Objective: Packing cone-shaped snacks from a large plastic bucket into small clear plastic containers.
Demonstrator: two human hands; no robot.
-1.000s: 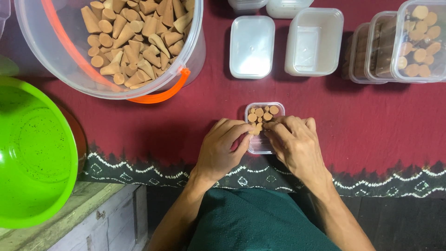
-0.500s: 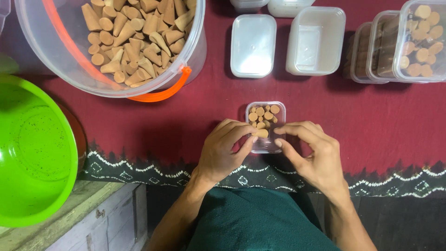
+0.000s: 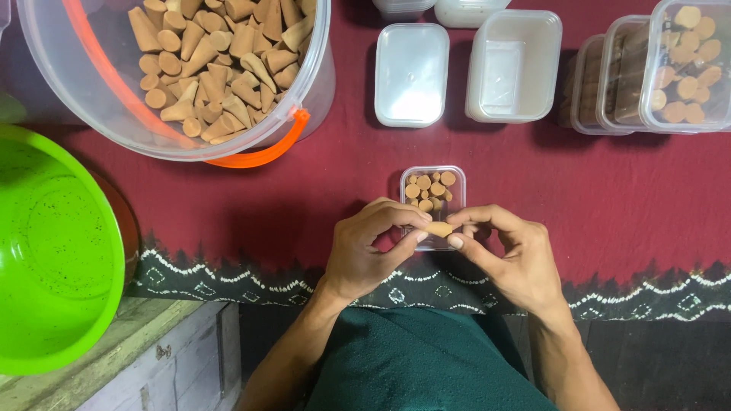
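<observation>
A small clear plastic box (image 3: 434, 173) sits on the red cloth, partly filled with tan cones standing on end. Just in front of it, my left hand (image 3: 365, 251) and my right hand (image 3: 510, 255) meet at the fingertips. Between them lies one tan cone (image 3: 439, 228), held sideways over the box's near end; the left finger and thumb pinch its wide end and the right fingertips touch its tip.
A large clear bucket (image 3: 304, 91) with an orange handle, full of tan cones, stands at the back left. A green basin (image 3: 53, 251) is at the left. Empty white tubs (image 3: 413, 72) (image 3: 514, 65) and filled clear boxes (image 3: 670, 65) line the back.
Both hands have drawn back from inside the small box toward me. A single cone now lies sideways between the fingertips above the box's near end.
</observation>
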